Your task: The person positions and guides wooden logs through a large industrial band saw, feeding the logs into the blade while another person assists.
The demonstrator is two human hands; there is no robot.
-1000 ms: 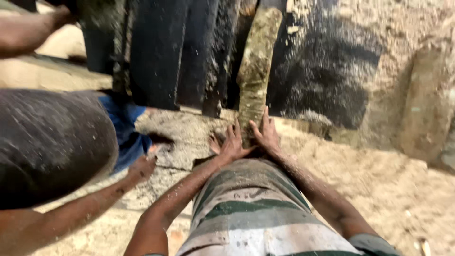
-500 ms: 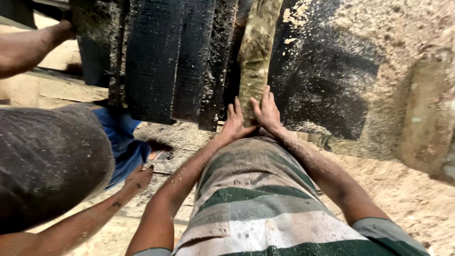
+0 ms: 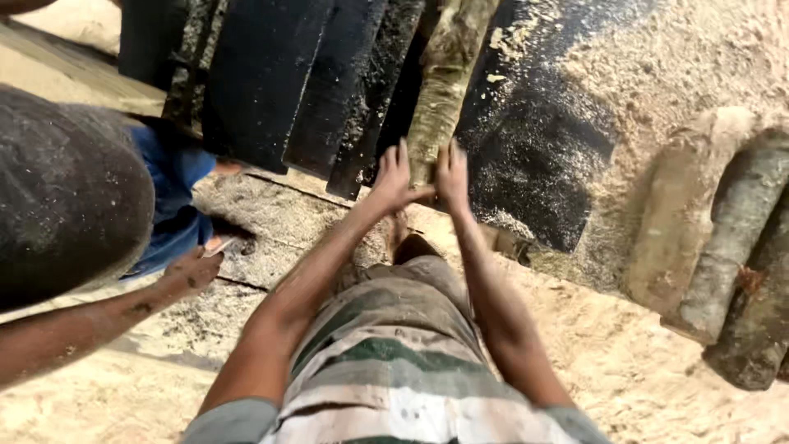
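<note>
Two hands meet on the near end of one rough, bark-covered log (image 3: 448,74), which runs away from the person among dark sawn slabs (image 3: 271,74). Left hand (image 3: 393,177): fingers spread, palm pressed flat on the log's end, not closed around it. Right hand (image 3: 452,174): likewise open-fingered, laid against the same end, just beside the left, thumbs near touching.

Handling, as judged: the log looks stiff and heavy, its surface coarse and dusted with sawdust, so likely to grip well rather than slip; the blunt near end, or the sides just behind it, offers the soundest hold.

Adjoining items: a dark sheet (image 3: 534,148) strewn with sawdust, right of the log. Several thicker logs (image 3: 723,247) lying further right on the sawdust-covered ground (image 3: 657,378). A cracked grey slab (image 3: 271,222) under the slabs' ends.

Other persons: a co-worker's hand (image 3: 193,270), at left, loosely curled near the grey slab; blue cloth (image 3: 173,197) beyond it. A large dark rounded mass (image 3: 66,197) fills the left edge; what it is cannot be told.
</note>
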